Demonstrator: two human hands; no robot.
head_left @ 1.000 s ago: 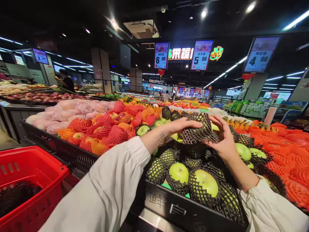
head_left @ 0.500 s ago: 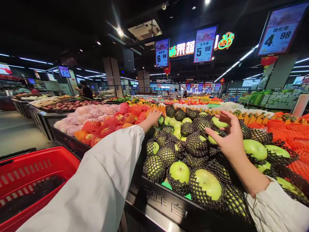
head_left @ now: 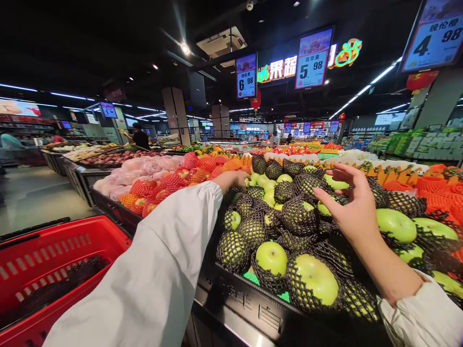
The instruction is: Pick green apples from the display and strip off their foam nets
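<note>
Green apples (head_left: 270, 259), many in black foam nets, are heaped in a black bin (head_left: 249, 303) in front of me. At the bin's left far side my left hand (head_left: 237, 180) reaches down, its fingers curled over a green apple; the hand hides most of that apple. My right hand (head_left: 352, 202) hovers above the right half of the heap. Its thumb and fingers are spread apart, with nothing held between them, close to a netted apple (head_left: 336, 181).
Left of the bin are apples in red and orange nets (head_left: 170, 185) and pale pink wrapped fruit (head_left: 141, 171). A red shopping basket (head_left: 104, 241) with dark netting inside stands at lower left. Orange-netted fruit (head_left: 439, 193) lies to the right. Price screens (head_left: 314, 58) hang overhead. A person in dark clothing (head_left: 140, 137) stands farther back.
My left hand's fingers have bent downward onto an apple, from a more stretched-out pose. My right hand stays spread over the heap. The view has shifted slightly left.
</note>
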